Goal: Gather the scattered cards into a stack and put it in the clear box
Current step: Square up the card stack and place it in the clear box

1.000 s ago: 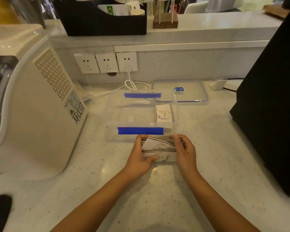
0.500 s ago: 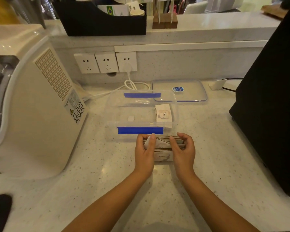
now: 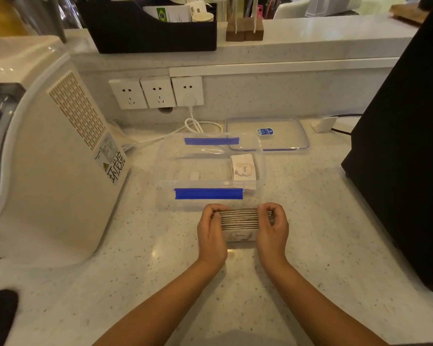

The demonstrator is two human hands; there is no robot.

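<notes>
A stack of cards [image 3: 240, 221] stands on edge on the counter, its edges even and a "love" card facing me. My left hand [image 3: 211, 232] grips its left end and my right hand [image 3: 273, 231] grips its right end. Just beyond the stack sits the clear box [image 3: 210, 176] with blue clips on its near and far walls. One "love" card [image 3: 244, 168] lies inside the box at its right end.
The box's clear lid [image 3: 268, 134] lies behind and to the right. A large white appliance [image 3: 48, 156] stands at the left, a black machine [image 3: 405, 146] at the right. White cable [image 3: 198, 126] runs from wall sockets [image 3: 158, 92] behind the box.
The loose, fanned cards between my hands have been squared into one even stack on edge. Both hands have closed in on its two ends.
</notes>
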